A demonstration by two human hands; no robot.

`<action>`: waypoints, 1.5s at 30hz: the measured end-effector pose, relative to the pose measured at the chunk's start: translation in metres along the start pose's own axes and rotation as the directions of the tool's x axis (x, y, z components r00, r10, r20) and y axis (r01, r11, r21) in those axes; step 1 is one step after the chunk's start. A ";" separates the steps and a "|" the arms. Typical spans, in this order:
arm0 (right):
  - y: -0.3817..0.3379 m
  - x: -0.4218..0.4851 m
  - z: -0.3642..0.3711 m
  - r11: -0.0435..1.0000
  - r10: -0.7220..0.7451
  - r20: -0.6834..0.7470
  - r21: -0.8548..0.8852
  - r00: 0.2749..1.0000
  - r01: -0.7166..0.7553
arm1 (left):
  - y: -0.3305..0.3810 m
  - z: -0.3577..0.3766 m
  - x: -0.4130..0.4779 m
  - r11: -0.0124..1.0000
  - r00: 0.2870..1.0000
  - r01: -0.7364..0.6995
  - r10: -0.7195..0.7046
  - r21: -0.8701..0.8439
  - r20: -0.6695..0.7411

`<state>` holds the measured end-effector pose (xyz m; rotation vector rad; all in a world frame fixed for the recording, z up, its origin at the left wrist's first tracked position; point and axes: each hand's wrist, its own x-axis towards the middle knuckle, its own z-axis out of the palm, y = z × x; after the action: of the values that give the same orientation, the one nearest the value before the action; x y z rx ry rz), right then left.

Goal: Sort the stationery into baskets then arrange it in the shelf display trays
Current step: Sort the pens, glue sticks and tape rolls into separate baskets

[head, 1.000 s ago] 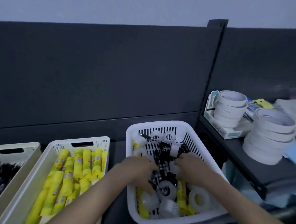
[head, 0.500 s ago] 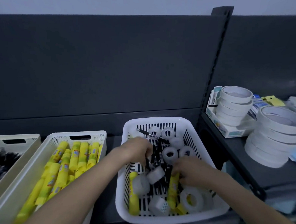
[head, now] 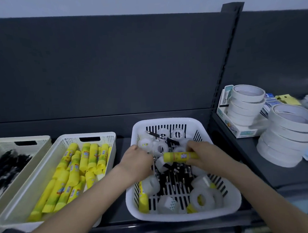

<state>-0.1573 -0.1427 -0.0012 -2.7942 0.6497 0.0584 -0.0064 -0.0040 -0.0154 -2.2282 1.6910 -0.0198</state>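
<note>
A white slotted basket (head: 225, 204) on the dark shelf holds mixed stationery: clear tape rolls (head: 203, 199), black pens (head: 173, 178) and yellow glue sticks (head: 143, 198). My right hand (head: 204, 154) grips one yellow glue stick (head: 179, 156), held level above the basket's middle. My left hand (head: 136, 161) reaches into the basket's left side with curled fingers; what it holds is hidden. To the left, a cream tray (head: 19, 202) is filled with yellow glue sticks (head: 75, 169).
At far left a second cream tray (head: 43, 141) holds black pens. On the right shelf section stand two stacks of white tape rolls (head: 287, 135), a small box (head: 240, 133) and packets. A dark upright post (head: 225, 61) divides the shelf sections.
My right hand has lifted a yellow glue stick out of the pile and holds it level. My left hand has stayed in the basket's left side among the pens and tape rolls.
</note>
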 end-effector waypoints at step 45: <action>0.013 -0.038 0.026 0.989 -0.018 0.176 -0.143 0.984 0.044 | 0.039 0.023 -0.006 0.655 0.953 0.299 -0.243 -0.694 0.181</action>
<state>-0.1962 -0.1306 -0.0254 -2.8948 0.5805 0.3547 -0.0393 -0.0013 -0.0469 -2.9765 1.4426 0.7788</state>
